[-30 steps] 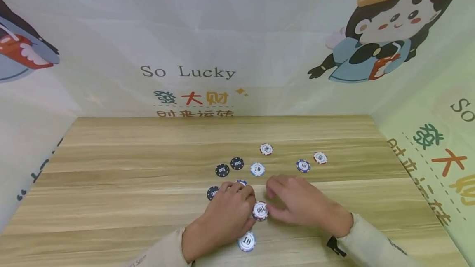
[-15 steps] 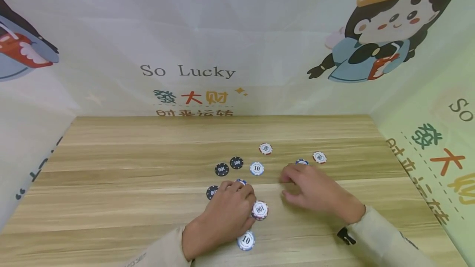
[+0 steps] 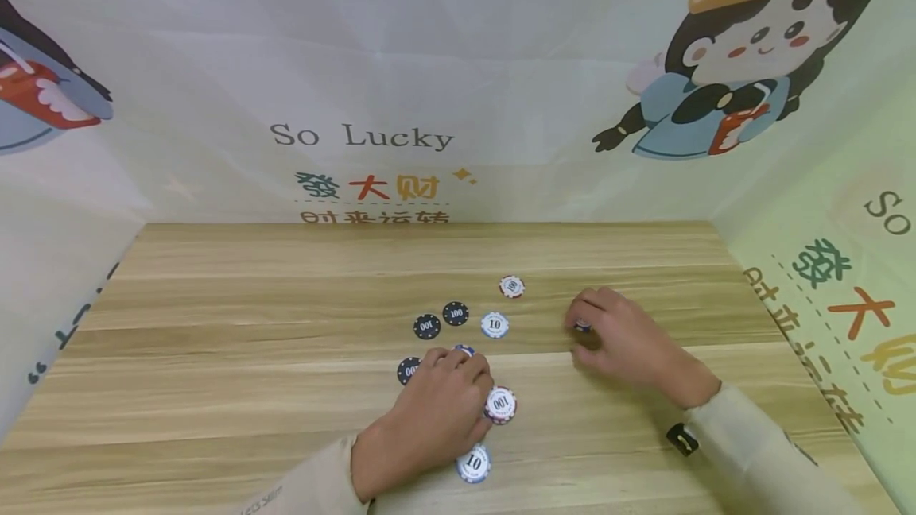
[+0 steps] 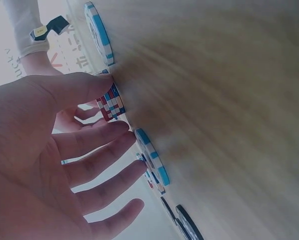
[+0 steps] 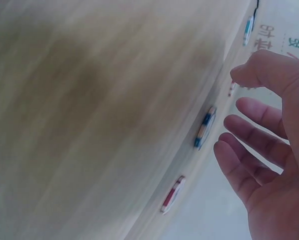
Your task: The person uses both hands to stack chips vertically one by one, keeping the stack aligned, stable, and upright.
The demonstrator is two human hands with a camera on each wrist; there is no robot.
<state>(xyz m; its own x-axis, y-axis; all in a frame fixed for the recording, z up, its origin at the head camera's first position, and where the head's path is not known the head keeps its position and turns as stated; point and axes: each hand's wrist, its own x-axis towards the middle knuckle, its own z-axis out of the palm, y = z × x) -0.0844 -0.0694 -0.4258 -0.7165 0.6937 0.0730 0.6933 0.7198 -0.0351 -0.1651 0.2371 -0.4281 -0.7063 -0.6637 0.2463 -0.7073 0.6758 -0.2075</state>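
Note:
My left hand rests at the middle of the table, thumb and index finger holding the sides of a short stack of poker chips. The top chip is white and red and marked 100; blue and red edges of the stack show in the left wrist view. Over the right side of the table, my right hand hovers with loosely bent fingers around a blue-edged poker chip, mostly hidden in the head view. The right wrist view has this blue chip on the table, apart from the fingertips.
Flat poker chips lie around: two black ones, another black one, a light-blue 10, a red-and-white 100 and a light-blue 10. A red-edged chip lies beyond the blue one. Printed cloth walls enclose the table.
My right hand has left the stack and moved right and away from me to the blue-edged chip, covering it and the red-and-white chip beyond. My left hand has stayed at the stack.

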